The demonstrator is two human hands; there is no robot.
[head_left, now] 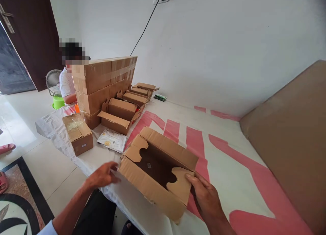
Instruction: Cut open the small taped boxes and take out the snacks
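Observation:
An open brown cardboard box (142,185) lies tilted on a white and red sheet in front of me, its flaps folded partly inward and a small grey item inside. My right hand (205,197) grips the box's right side flap with the thumb on top. My left hand (103,175) hovers at the box's left corner, fingers spread and slightly blurred, holding nothing.
A stack of taped cartons (102,82) stands at the far left, with open small boxes (118,114) beside it and a small closed box (78,134) nearer. A person (66,85) sits behind the stack. A white packet (112,139) lies on the sheet. A large cardboard panel (292,139) leans at right.

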